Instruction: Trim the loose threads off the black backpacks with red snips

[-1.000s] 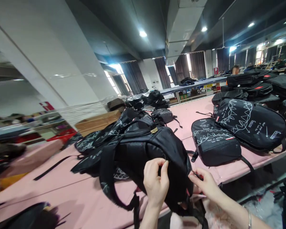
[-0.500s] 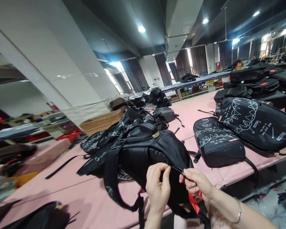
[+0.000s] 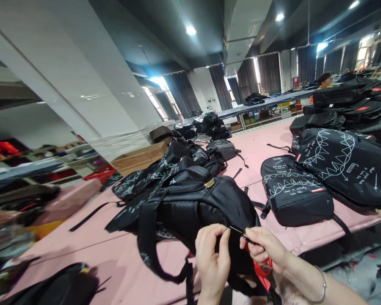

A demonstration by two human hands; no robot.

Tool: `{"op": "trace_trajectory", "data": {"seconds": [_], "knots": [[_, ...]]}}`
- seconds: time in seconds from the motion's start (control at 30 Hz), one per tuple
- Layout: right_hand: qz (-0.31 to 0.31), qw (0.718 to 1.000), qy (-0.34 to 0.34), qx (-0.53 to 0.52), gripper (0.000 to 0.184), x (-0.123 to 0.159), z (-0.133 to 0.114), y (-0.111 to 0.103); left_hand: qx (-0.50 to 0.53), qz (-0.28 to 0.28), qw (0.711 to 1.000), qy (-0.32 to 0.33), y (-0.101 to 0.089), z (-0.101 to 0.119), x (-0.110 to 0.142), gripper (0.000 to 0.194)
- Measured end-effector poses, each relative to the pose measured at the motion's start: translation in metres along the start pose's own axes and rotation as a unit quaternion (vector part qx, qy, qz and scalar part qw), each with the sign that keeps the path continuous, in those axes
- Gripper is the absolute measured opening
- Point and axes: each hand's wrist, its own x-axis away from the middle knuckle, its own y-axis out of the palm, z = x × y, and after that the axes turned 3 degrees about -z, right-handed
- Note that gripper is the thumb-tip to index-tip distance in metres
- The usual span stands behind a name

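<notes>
Black backpack (image 3: 190, 207) near another backpack (image 3: 300, 207) with white "Success" lettering (image 3: 282, 171)

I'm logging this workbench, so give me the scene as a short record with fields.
Left hand: thumb and finger pinched; anything between too small to tell
Right hand: holding scissors, pointed toward the left hand
Bag: black, in front of both hands
Table: pink
Right side: two printed bags
Right wrist: bracelet
</notes>
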Motion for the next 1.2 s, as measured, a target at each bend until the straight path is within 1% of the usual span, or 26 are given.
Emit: {"op": "trace_trajectory", "data": {"seconds": [0.2, 0.3, 0.4, 0.5, 0.57, 0.63, 0.67, 0.7, 0.73, 0.77, 0.8, 0.83, 0.87, 0.9, 0.93, 0.97, 1.07, 1.13, 1.2], "knots": [[0.0, 1.0, 0.025, 0.006, 0.044, 0.0, -0.004, 0.0, -0.002, 0.005, 1.0, -0.01, 0.0, 0.001, 0.0, 0.007], [-0.006, 1.0, 0.021, -0.011, 0.042, -0.002, -0.002, -0.001, 0.001, 0.005, 1.0, -0.001, 0.001, 0.0, 0.001, 0.005], [0.001, 1.0, 0.008, -0.019, 0.042, -0.005, 0.003, -0.002, 0.005, 0.004, 1.0, -0.002, 0.003, -0.001, 0.002, 0.005], [0.019, 1.0, -0.008, -0.002, 0.044, -0.007, 0.008, -0.001, 0.011, 0.009, 1.0, -0.01, 0.005, -0.001, 0.004, 0.006], [0.023, 0.999, -0.026, 0.017, 0.043, -0.007, 0.01, -0.001, 0.017, 0.006, 1.0, -0.019, 0.002, 0.0, 0.005, 0.005], [0.014, 0.998, -0.054, 0.03, 0.042, -0.006, 0.009, -0.001, 0.035, -0.016, 0.999, -0.027, -0.007, 0.003, 0.003, 0.008], [0.009, 0.997, -0.071, 0.034, 0.042, -0.005, 0.008, -0.002, 0.05, -0.043, 0.998, -0.019, -0.013, 0.004, 0.0, 0.013], [0.007, 0.995, -0.091, 0.036, 0.041, -0.005, 0.005, -0.003, 0.065, -0.078, 0.995, 0.004, -0.021, 0.006, -0.005, 0.019], [0.009, 0.993, -0.111, 0.039, 0.041, -0.005, 0.002, -0.004, 0.074, -0.112, 0.99, 0.04, -0.03, 0.008, -0.012, 0.022], [0.016, 0.99, -0.132, 0.045, 0.04, -0.005, -0.001, -0.005, 0.069, -0.132, 0.985, 0.084, -0.038, 0.01, -0.02, 0.022], [0.025, 0.987, -0.151, 0.053, 0.04, -0.006, -0.005, -0.005, 0.046, -0.133, 0.982, 0.128, -0.046, 0.012, -0.03, 0.017], [0.032, 0.983, -0.169, 0.066, 0.04, -0.007, -0.008, -0.006, 0.008, -0.111, 0.98, 0.165, -0.053, 0.013, -0.041, 0.008], [0.039, 0.979, -0.185, 0.081, 0.04, -0.009, -0.011, -0.005, -0.036, -0.083, 0.978, 0.189, -0.059, 0.013, -0.053, 0.012], [0.043, 0.974, -0.198, 0.097, 0.041, -0.011, -0.014, -0.005, -0.078, -0.069, 0.974, 0.201, -0.063, 0.013, -0.065, 0.02], [0.046, 0.97, -0.209, 0.112, 0.041, -0.014, -0.017, -0.005, -0.112, -0.072, 0.97, 0.204, -0.065, 0.012, -0.077, 0.024], [0.05, 0.967, -0.217, 0.124, 0.041, -0.017, -0.018, -0.004, -0.138, -0.096, 0.965, 0.202, -0.066, 0.011, -0.089, 0.025], [0.07, 0.96, -0.228, 0.145, 0.04, -0.026, -0.021, -0.002, -0.192, -0.215, 0.938, 0.193, -0.062, 0.01, -0.119, 0.025], [0.081, 0.957, -0.234, 0.15, 0.038, -0.032, -0.023, -0.001, -0.241, -0.286, 0.908, 0.189, -0.056, 0.013, -0.136, 0.025], [0.089, 0.951, -0.246, 0.162, 0.034, -0.035, -0.026, 0.001, -0.305, -0.346, 0.869, 0.179, -0.048, 0.017, -0.148, 0.02]]}}
